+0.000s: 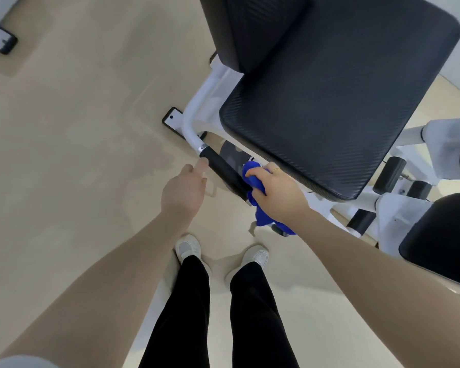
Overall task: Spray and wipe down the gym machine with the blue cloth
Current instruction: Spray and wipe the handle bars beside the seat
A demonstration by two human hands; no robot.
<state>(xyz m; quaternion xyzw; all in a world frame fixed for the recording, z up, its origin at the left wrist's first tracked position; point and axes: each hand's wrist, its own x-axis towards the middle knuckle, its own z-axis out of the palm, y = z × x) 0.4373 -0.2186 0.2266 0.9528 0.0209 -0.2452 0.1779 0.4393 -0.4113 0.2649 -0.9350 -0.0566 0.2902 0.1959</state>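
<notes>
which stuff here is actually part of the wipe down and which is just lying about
Part of the job:
- blue cloth, gripped by the right hand
- black handle grip, being wiped
- left hand, fingertip at the grip
- black seat pad and white frame of the machine

Just lying about:
- dark-edged object on the floor, top left

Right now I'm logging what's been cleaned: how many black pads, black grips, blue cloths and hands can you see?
Black pads: 3, seat, backrest, side pad
Black grips: 1, grip
Blue cloths: 1, cloth
Hands: 2, left hand, right hand
Total: 7
</notes>
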